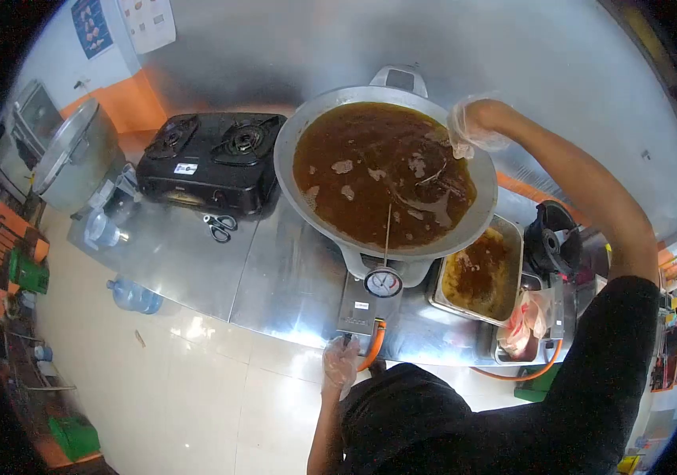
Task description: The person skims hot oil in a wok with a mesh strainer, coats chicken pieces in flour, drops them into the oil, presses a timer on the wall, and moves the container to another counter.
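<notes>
A large metal wok (285,162) of brown oil (354,142), with pale foam patches, sits on a gas stove (357,305). My right hand (477,131), in a clear plastic glove, is at the wok's far right rim, fingers bent down and together; what they hold, if anything, I cannot make out. A streak of ripples and a thin curved shape show in the oil below it. My left hand (341,362), also gloved, is closed at the dark control knob (346,340) on the stove's front. A dial thermometer (384,282) leans on the near rim, its probe in the oil.
Left of the wok are a black two-burner stove (212,166), scissors (219,227) and a big lidded pot (77,154). To the right stand a tray of brown liquid (477,273), a plastic bag (527,321) and a black burner (552,237). An orange hose (376,344) hangs in front.
</notes>
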`<state>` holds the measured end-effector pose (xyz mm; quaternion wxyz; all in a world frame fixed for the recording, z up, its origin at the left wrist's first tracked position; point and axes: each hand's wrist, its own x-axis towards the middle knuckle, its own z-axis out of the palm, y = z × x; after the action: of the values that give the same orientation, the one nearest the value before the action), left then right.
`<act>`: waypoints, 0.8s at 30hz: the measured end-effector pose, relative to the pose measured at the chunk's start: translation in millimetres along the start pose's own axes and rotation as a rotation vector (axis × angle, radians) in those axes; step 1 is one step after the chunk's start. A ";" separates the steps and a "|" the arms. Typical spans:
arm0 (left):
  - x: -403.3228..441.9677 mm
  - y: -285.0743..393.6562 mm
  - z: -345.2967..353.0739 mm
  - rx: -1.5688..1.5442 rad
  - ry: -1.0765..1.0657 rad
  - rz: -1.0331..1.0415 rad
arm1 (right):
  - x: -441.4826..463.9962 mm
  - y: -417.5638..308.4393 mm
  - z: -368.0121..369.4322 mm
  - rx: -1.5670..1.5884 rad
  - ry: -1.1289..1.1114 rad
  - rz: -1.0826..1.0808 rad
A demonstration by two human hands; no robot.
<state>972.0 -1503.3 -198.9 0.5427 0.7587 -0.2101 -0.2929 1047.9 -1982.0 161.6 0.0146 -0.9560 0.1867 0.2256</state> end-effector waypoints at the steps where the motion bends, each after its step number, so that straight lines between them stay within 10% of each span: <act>1: -0.4 3.7 -1.3 -0.033 -0.009 -0.033 | 6.2 6.4 6.7 0.049 0.008 -0.034; 5: 6.3 -53.8 9.1 0.068 0.023 0.186 | 15.6 11.9 32.4 -0.106 0.053 -0.119; 8: 4.6 -34.8 4.0 0.077 -0.005 0.054 | 30.1 8.5 56.2 -0.434 0.141 -0.024; 20: 4.1 -25.0 3.5 0.192 -0.037 0.085 | 59.9 -21.8 110.2 -0.095 0.426 0.020; 24: 1.8 -20.0 5.5 0.039 -0.009 0.011 | 53.1 -40.5 102.5 -0.492 0.426 -0.076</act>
<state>969.7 -1501.9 -219.6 0.5285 0.7666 -0.2224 -0.2889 1063.0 -1951.4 44.2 -0.2477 -0.9629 0.0896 0.0583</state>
